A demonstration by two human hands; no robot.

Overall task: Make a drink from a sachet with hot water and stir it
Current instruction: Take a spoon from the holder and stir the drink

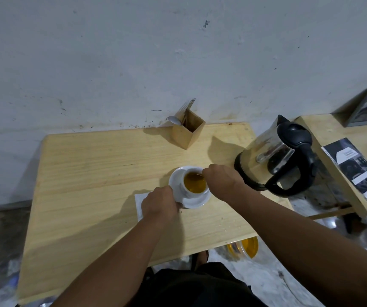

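Observation:
A white cup [191,189] full of amber-yellow drink stands on a white saucer [197,201] in the middle of the wooden table [94,185]. My right hand [221,180] is closed above the cup's right rim, pinching a spoon [197,174] whose bowl dips into the drink. My left hand [159,203] grips the saucer's near-left edge. A white paper, perhaps the sachet [140,201], lies flat under my left hand, mostly hidden.
A glass electric kettle [275,156] with a black handle stands right of the cup. A wooden holder [188,131] with cutlery sits at the back by the wall. A second table with booklets [355,169] lies to the right. A yellow container [244,248] sits on the floor.

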